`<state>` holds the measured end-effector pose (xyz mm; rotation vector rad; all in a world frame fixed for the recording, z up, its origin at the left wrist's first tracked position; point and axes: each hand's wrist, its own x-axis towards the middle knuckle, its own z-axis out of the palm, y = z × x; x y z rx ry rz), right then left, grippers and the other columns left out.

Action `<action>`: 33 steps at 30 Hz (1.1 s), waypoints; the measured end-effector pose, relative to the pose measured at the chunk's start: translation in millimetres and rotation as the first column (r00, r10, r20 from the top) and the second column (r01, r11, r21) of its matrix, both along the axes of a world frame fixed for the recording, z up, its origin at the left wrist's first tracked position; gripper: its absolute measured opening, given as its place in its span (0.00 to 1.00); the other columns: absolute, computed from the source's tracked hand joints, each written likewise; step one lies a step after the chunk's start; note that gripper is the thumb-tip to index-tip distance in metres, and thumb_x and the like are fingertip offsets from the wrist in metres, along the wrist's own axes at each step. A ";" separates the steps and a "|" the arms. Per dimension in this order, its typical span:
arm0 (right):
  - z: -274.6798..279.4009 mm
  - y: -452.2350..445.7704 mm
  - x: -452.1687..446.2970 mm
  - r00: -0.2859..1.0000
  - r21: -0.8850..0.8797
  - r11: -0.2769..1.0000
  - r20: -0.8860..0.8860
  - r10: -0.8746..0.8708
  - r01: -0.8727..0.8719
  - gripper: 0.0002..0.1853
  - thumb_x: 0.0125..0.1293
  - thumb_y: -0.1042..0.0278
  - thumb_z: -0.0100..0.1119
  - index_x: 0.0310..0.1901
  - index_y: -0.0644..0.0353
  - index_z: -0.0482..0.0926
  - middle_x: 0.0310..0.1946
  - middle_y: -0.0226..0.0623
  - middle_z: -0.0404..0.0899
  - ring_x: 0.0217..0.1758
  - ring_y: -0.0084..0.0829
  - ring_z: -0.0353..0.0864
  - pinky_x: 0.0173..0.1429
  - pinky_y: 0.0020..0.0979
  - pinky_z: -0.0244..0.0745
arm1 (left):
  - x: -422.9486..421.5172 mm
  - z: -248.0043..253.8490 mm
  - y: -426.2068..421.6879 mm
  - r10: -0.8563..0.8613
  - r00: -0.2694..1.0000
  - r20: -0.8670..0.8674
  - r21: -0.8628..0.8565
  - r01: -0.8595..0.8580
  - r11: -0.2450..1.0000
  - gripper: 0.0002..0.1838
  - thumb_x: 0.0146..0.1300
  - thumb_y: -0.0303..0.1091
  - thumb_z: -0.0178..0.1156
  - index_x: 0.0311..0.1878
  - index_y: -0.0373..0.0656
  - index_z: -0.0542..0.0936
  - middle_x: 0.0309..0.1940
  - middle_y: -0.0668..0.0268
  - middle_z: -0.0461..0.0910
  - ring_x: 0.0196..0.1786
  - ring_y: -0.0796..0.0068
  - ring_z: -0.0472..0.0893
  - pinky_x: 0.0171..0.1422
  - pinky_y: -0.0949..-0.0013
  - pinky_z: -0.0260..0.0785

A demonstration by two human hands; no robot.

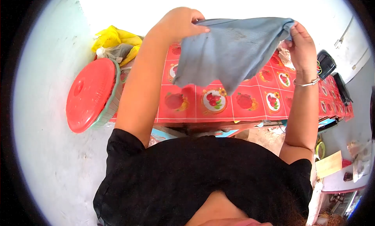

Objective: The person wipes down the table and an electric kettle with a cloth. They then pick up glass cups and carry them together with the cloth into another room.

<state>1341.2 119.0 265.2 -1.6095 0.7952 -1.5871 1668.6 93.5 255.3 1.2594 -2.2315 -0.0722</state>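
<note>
A grey-blue cloth point(230, 46) with fine stripes and a few dark spots hangs between my two hands, above the table. My left hand point(180, 23) pinches its upper left corner between thumb and fingers. At the upper right corner, the fingers of my right hand point(301, 44) are closed on a bunched part of the cloth. The lower edge hangs loose, with one point dipping lowest near the middle. Beneath it lies a red tablecloth point(187, 112) printed with fruit pictures, partly hidden by the cloth.
A green basket with a red lid point(91, 95) stands at the table's left end, near a yellow plastic bag point(117, 38). Black objects point(326, 63) sit at the right end by the wall. A wooden board point(329, 164) is at the lower right.
</note>
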 end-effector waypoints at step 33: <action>-237.0 -41.2 64.9 0.024 -0.041 0.990 -0.999 -0.045 0.136 0.36 0.64 0.35 0.48 0.71 0.41 0.60 0.75 0.40 0.50 0.77 0.53 0.43 0.71 0.67 0.42 | -56.8 -228.5 4.2 0.054 0.909 0.412 0.413 -0.239 0.879 0.44 0.56 0.68 0.57 0.74 0.66 0.57 0.77 0.62 0.46 0.77 0.44 0.45 0.73 0.37 0.46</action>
